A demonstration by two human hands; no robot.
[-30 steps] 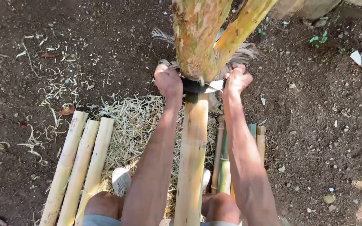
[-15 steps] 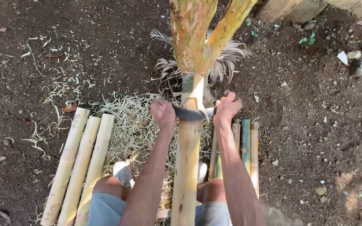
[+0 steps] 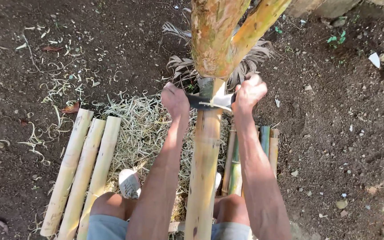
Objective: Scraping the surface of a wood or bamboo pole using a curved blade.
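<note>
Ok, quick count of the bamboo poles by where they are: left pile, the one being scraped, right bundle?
Peeled pale poles lying side by side at the left: 3
Pole being scraped, leaning on the tree trunk, blade across it held by left hand and right hand: 1
Poles in the right bundle, some still green, partly hidden by the arm: at least 3
Total: at least 7

Dark bare soil (image 3: 343, 133) carries three peeled bamboo poles (image 3: 83, 171) at near left. Pale shavings (image 3: 141, 129) lie heaped just right of them.
</note>
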